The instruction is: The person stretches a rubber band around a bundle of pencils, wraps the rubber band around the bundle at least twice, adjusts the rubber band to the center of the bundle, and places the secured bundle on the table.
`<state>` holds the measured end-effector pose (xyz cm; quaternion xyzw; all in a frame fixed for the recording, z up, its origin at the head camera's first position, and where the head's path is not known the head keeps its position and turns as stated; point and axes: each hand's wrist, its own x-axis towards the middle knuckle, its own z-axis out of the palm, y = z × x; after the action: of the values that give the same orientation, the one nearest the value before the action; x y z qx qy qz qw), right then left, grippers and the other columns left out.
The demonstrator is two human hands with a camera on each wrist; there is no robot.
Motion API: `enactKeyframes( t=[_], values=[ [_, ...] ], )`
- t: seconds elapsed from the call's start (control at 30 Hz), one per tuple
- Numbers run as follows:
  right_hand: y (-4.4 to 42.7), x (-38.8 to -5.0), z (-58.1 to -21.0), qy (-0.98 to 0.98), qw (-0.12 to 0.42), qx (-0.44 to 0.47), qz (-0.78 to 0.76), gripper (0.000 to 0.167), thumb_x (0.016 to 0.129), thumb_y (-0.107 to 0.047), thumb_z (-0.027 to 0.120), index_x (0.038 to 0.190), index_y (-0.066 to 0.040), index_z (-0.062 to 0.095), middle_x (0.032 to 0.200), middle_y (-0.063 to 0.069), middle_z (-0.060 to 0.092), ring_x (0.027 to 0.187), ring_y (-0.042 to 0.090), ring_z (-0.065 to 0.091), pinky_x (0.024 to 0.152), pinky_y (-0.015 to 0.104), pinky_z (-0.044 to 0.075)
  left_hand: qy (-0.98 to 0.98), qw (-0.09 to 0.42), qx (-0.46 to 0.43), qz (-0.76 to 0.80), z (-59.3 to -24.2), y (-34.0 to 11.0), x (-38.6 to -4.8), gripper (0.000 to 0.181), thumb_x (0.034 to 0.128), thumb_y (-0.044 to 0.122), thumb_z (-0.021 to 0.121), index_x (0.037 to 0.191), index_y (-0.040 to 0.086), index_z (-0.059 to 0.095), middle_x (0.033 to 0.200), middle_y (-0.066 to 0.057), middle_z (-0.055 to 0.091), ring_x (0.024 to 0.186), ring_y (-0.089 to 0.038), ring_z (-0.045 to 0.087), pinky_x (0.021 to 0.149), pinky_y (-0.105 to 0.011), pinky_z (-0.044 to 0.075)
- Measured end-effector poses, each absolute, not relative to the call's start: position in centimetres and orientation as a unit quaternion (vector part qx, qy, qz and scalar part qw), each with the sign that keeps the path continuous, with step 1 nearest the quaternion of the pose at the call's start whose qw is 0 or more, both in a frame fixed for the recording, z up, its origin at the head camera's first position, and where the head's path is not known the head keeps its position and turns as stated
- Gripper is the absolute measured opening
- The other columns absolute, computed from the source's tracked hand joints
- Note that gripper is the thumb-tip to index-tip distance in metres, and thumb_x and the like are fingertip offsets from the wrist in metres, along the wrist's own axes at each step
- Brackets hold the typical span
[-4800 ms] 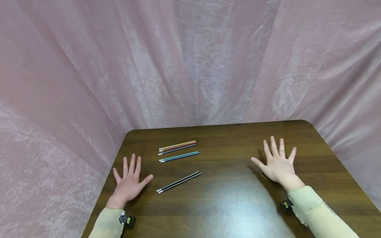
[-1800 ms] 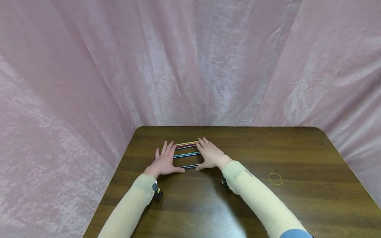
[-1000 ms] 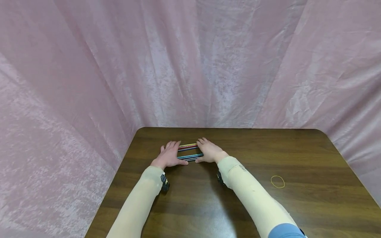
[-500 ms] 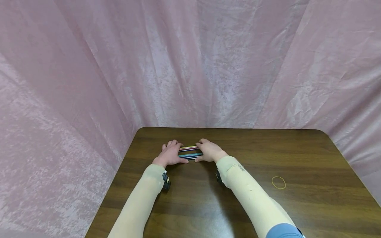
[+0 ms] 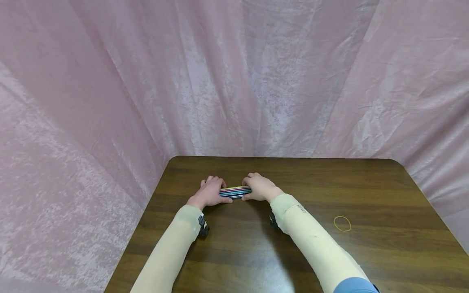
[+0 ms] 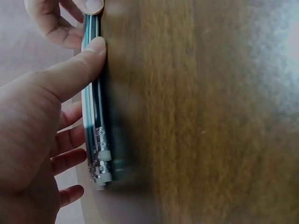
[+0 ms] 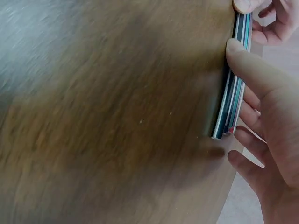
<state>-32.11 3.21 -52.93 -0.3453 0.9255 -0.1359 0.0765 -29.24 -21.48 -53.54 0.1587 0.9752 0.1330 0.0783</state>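
Note:
Several pencils (image 5: pixel 235 192) lie side by side in one bundle near the table's back left, between the two hands. My left hand (image 5: pixel 210 193) grips the bundle's left part, thumb on the near side and fingers on the far side. In the left wrist view the eraser ends (image 6: pixel 103 177) stick out below that hand (image 6: pixel 32 112). My right hand (image 5: pixel 259 188) grips the right part the same way; the right wrist view shows the bare ends (image 7: pixel 223 133) beside this hand (image 7: pixel 275 107). The fingers cover parts of the pencils.
A yellow rubber band (image 5: pixel 342 224) lies on the brown wooden table (image 5: pixel 366 187), to the right of the right forearm. Pink curtains (image 5: pixel 234 81) hang behind the table and at its sides. Both forearms reach across the table from its near side.
The separate groups of pencils have been pushed together into one bundle. Both hands have come in from the sides, and their fingers and thumbs have closed on it.

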Motion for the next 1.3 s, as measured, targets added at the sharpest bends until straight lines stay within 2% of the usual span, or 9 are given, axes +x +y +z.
enactKeyframes(
  t=[0.3,0.5,0.73,0.9,1.13,1.3],
  values=[
    [4.2,-31.2,-52.3,0.921,0.091,-0.361,-0.114,0.058,0.086,-0.049,0.089,0.123,-0.007,0.073,0.117,0.005,0.066,0.116,0.026,0.056,0.101,0.043,0.050,0.967,0.087,0.212,0.110,-53.2,-20.8,-28.5,0.065,0.0814,0.061,0.089,0.117,0.009,0.070,0.111,-0.005,0.069,0.112,-0.024,0.049,0.094,-0.045,0.037],
    [4.3,-30.5,-51.7,0.921,0.102,-0.368,-0.082,0.057,0.084,-0.051,0.090,0.119,-0.009,0.073,0.109,-0.001,0.065,0.106,0.022,0.056,0.093,0.041,0.052,0.961,0.095,0.236,0.110,-52.7,-20.4,-27.9,0.063,0.0811,0.060,0.089,0.113,0.009,0.071,0.107,-0.006,0.070,0.100,-0.021,0.048,0.088,-0.040,0.037],
    [4.1,-29.9,-51.7,0.923,0.113,-0.363,-0.056,0.048,0.083,-0.052,0.091,0.106,-0.015,0.072,0.102,-0.003,0.065,0.100,0.021,0.056,0.090,0.039,0.052,0.958,0.096,0.250,0.100,-52.7,-20.0,-27.3,0.049,0.0818,0.060,0.089,0.102,0.019,0.070,0.092,0.007,0.065,0.096,-0.017,0.048,0.086,-0.038,0.038],
    [4.1,-29.5,-51.6,0.919,0.114,-0.375,-0.048,0.044,0.085,-0.050,0.089,0.105,-0.015,0.073,0.097,-0.004,0.065,0.096,0.019,0.057,0.088,0.038,0.051,0.958,0.089,0.258,0.086,-52.8,-19.9,-27.0,0.046,0.0825,0.060,0.088,0.098,0.021,0.070,0.088,0.010,0.063,0.094,-0.015,0.048,0.084,-0.036,0.038],
    [4.3,-28.8,-51.1,0.908,0.112,-0.401,-0.053,0.033,0.089,-0.042,0.087,0.101,-0.013,0.075,0.093,-0.002,0.070,0.094,0.021,0.062,0.092,0.041,0.051,0.956,0.089,0.266,0.092,-52.9,-19.8,-26.5,0.039,0.0847,0.054,0.089,0.094,0.020,0.072,0.081,0.014,0.062,0.090,-0.014,0.048,0.082,-0.036,0.037],
    [4.2,-28.5,-51.0,0.908,0.118,-0.400,-0.054,0.029,0.090,-0.040,0.086,0.098,-0.014,0.075,0.087,-0.005,0.069,0.090,0.020,0.063,0.086,0.041,0.053,0.953,0.094,0.272,0.093,-52.9,-19.7,-26.1,0.033,0.0875,0.049,0.088,0.093,0.020,0.074,0.078,0.016,0.061,0.088,-0.014,0.048,0.082,-0.036,0.037]
  ],
)
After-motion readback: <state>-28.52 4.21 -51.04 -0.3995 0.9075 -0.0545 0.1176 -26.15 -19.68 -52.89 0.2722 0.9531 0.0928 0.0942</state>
